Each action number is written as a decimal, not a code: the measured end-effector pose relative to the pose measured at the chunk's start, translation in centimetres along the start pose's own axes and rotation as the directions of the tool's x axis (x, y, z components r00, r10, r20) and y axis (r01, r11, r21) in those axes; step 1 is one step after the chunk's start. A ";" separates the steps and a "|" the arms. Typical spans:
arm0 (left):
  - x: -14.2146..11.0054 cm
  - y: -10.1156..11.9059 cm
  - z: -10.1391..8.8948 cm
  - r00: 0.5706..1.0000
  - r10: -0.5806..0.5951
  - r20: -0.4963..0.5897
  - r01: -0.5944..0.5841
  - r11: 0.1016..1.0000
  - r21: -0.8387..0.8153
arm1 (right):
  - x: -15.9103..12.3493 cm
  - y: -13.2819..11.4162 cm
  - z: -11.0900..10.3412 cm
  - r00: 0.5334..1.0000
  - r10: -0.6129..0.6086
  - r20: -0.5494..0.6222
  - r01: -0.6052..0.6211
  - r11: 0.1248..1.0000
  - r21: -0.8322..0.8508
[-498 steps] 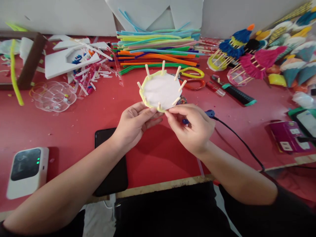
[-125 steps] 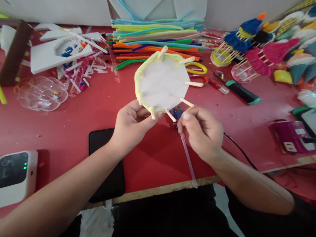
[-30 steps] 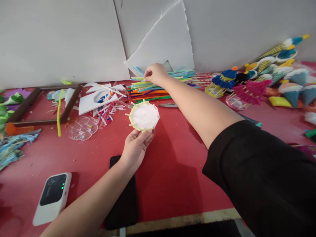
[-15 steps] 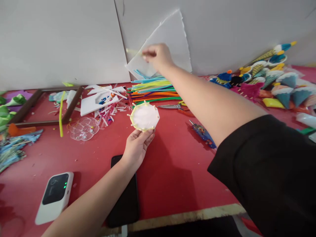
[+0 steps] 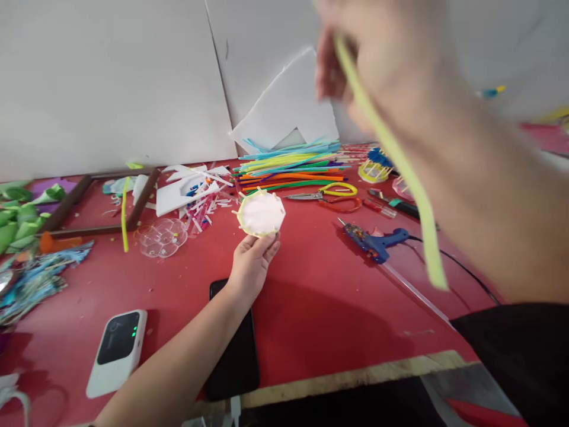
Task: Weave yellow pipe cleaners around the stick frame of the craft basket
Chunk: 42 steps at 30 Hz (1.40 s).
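Note:
Between the thumb and fingers of my left hand [image 5: 251, 264] is a small white disc [image 5: 261, 213] with a pale yellow edging and short pegs sticking out around its rim. It is held up above the red table. High at the upper right, close to the camera and blurred, my right hand [image 5: 355, 59] pinches a pale yellow fuzzy strip [image 5: 395, 154], which looks like a pipe cleaner. The strip trails down across my forearm. A bundle of coloured pipe cleaners [image 5: 288, 163] lies behind the disc.
Scissors [image 5: 326, 193] and a blue glue gun [image 5: 373, 240] with a cord lie right of centre. A black phone [image 5: 233, 356] is under my left forearm, a white device [image 5: 118, 353] left of it. Further left are a clear tray [image 5: 163, 237] and a brown frame [image 5: 102, 225].
My right hand has swung from above the pipe cleaner bundle to the upper right, nearer the camera, bringing the yellow strip along. My left hand holds the disc nearly still.

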<state>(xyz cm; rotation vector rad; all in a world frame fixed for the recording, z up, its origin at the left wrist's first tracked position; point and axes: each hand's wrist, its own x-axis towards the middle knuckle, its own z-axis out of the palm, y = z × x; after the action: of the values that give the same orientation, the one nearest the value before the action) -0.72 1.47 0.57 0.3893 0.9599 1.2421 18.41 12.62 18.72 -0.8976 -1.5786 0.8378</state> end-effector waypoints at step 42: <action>-1.6 -0.9 -0.3 0.904 -0.102 0.415 -0.033 0.951 0.306 | -22.6 10.3 6.0 0.952 0.301 -0.050 -0.284 0.933 0.223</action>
<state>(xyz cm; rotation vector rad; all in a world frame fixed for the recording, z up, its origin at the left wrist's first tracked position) -0.40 -0.32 0.42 0.8505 0.7719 0.9171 16.68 -2.90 -1.54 -1.0115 -1.2701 1.1427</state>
